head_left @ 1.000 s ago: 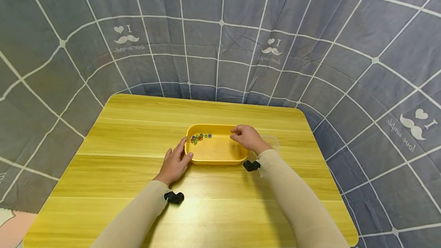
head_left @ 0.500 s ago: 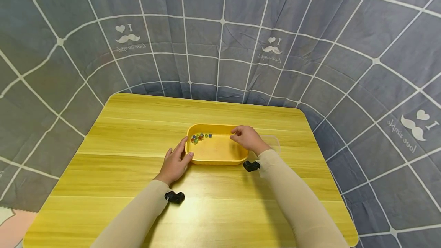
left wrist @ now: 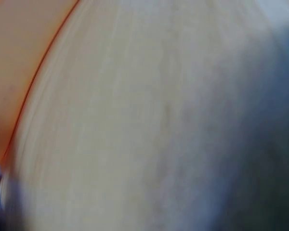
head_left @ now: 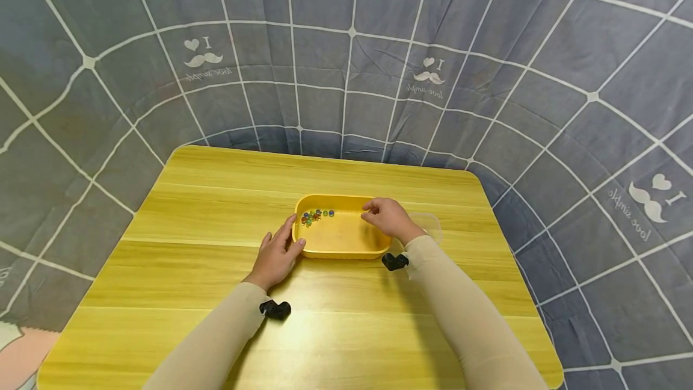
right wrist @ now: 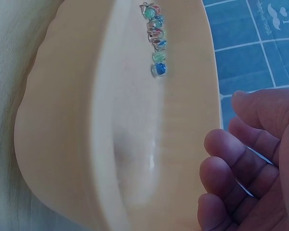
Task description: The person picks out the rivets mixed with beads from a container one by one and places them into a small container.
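A yellow rectangular plastic tub [head_left: 341,253] sits on the table. Small glass marbles [head_left: 314,216] in blue, green and red lie in its left part; the right wrist view shows the marbles [right wrist: 159,57] strung out in a line. My left hand [head_left: 275,256] touches the tub's left end with fairly straight fingers, thumb at the front left corner. Over the tub's right end hovers my right hand [head_left: 391,218], its fingers loosely bent. In the right wrist view, nothing shows between the thumb and fingers of the right hand [right wrist: 253,163].
A clear plastic piece [head_left: 431,224], perhaps a lid or small container, lies partly behind the right forearm. The wood-patterned table [head_left: 346,330] has rounded corners. A grey checked curtain [head_left: 319,59] hangs behind it and along both sides.
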Demonstrator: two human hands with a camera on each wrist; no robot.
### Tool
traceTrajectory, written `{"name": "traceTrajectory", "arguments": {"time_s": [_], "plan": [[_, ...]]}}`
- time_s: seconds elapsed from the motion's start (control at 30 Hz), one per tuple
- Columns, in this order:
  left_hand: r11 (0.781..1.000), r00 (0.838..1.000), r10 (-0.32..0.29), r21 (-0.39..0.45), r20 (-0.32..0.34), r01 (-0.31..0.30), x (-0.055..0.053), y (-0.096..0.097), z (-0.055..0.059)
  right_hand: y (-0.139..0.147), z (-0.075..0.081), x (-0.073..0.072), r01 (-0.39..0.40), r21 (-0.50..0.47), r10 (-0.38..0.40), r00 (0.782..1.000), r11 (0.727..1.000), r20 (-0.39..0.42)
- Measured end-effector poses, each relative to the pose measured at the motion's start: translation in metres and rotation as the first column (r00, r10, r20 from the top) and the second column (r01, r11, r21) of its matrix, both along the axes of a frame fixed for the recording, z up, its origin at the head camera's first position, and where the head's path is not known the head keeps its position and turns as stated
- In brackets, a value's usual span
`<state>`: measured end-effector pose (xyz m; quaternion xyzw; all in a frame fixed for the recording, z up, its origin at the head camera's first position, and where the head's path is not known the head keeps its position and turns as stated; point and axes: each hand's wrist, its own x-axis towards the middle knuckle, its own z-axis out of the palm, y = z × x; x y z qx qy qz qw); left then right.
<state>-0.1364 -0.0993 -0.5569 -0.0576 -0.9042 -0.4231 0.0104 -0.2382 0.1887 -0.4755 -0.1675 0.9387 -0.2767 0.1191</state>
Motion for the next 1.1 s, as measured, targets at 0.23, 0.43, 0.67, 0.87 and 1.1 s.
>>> {"name": "traceTrajectory", "arguments": {"time_s": [0.23,0.43,0.67,0.87,1.1], "plan": [[1.000,1.000,-0.004,-0.005,0.000,0.004,-0.0005,-0.0002,0.0006,-0.0010,0.0013,0.0002,0.014,-0.002,-0.014,1.000,1.000,0.001],[1.000,1.000,0.005,0.000,0.000,-0.005,-0.0012,0.0015,0.0021,-0.0007,0.0030,-0.0009,0.014,-0.003,-0.014,1.000,1.000,0.008],[1.000,1.000,0.008,-0.006,0.006,-0.008,-0.0010,0.0015,0.0040,0.0005,0.0065,-0.0012,-0.006,-0.002,0.006,1.000,1.000,0.007],[1.000,1.000,0.008,-0.010,0.006,-0.008,-0.0021,0.0007,0.0044,-0.0003,0.0064,-0.0020,-0.013,0.013,0.013,1.000,1.000,-0.009],[1.000,1.000,-0.004,-0.002,0.011,0.004,-0.0033,-0.0007,0.0043,-0.0010,0.0070,-0.0030,0.009,0.015,-0.010,0.999,1.000,0.041]]}}
